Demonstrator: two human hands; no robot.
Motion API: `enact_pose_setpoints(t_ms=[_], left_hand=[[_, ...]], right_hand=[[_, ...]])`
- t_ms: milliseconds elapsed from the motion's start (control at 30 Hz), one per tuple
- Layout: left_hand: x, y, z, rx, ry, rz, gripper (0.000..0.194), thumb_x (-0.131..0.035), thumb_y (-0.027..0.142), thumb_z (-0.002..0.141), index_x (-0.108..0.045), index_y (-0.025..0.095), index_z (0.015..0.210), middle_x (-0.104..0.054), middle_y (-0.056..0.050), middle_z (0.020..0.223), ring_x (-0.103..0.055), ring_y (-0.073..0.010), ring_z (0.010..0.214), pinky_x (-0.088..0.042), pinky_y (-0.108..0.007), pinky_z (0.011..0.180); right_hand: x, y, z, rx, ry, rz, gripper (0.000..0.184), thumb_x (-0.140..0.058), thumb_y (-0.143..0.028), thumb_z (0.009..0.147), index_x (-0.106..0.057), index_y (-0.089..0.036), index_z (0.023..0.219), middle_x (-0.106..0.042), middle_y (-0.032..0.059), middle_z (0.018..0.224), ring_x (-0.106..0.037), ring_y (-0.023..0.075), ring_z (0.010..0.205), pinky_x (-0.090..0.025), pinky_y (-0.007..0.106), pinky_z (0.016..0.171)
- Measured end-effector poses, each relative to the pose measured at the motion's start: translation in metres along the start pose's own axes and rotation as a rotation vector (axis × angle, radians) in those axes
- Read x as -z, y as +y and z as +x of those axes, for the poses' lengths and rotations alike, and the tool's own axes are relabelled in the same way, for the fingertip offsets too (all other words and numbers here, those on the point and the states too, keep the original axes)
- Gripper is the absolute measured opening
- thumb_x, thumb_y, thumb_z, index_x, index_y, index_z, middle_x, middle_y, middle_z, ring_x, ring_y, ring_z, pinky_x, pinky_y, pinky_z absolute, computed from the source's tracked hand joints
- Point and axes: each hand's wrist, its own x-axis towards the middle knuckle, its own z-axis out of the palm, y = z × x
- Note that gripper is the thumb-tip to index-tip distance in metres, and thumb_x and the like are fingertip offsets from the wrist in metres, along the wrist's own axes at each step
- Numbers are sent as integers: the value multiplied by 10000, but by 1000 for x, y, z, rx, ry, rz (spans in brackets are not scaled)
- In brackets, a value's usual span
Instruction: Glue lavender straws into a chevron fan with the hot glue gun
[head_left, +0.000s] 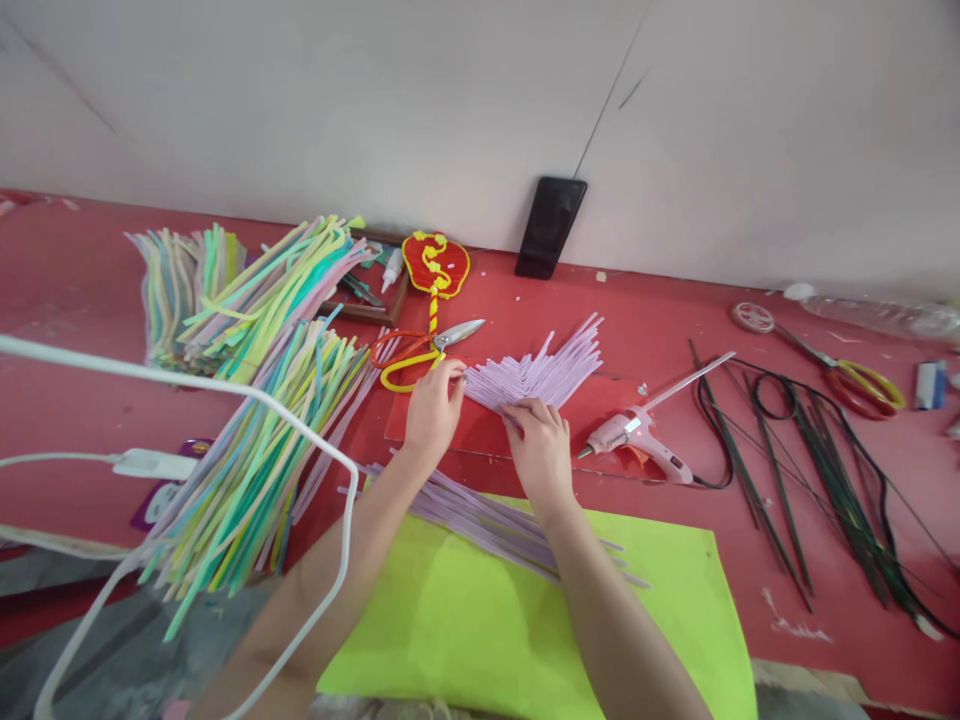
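Observation:
A V-shaped piece made of lavender pipe cleaners (534, 374) lies over a red board (469, 432). At its left end, my left hand (436, 408) is closed, thumb and fingertips pinching the stem ends. My right hand (541, 450) grips the lower point of the V with bent fingers, which hide that part. Loose lavender pipe cleaners (480, 522) lie under my forearms across a lime-green sheet (637, 620). Scissors with red and yellow handles (411, 370) rest just behind my left hand. A pink glue gun (637, 435) lies right of my right hand.
Bundles of multicoloured pipe cleaners (247, 470) fill the left side. A white cable (346, 500) loops across the left foreground. A phone (551, 228) leans on the wall. To the right are dark green stems (840, 490), more scissors (862, 385) and a plastic bottle (877, 312).

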Motion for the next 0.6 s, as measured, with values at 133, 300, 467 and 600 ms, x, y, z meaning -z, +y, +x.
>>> enact_pose_setpoints(t_ms=[133,300,467,600], left_hand=[[1,-1,2,-86,77,-22,139,-484,101,882,-575,183,948,-634,-72,966,-597,-199,951,-476,-343,867],[0,-1,2,-94,72,-62,119,-540,92,854,-584,187,910,-651,-52,914,-610,-199,903,-486,-354,850],[3,3,2,-74,59,-102,141,-604,62,798,-593,189,859,-671,-24,867,-632,-177,851,-502,-334,813],[9,4,4,-25,70,-164,116,-598,82,811,-625,187,851,-696,-12,838,-657,-149,807,-517,-286,785]], right_hand=[[1,0,0,-1,-2,4,254,-471,-190,913,-702,-223,1013,-656,61,1020,-536,204,910,-356,336,779],[1,0,0,-4,-9,-5,247,-486,-180,906,-699,-222,1022,-653,61,1022,-537,204,920,-361,338,781],[-2,2,0,5,0,6,268,-454,-200,916,-702,-228,1012,-655,68,1016,-535,214,910,-361,350,782],[-2,2,0,3,4,6,262,-457,-202,914,-703,-226,1002,-657,66,1013,-530,210,908,-355,349,783]])
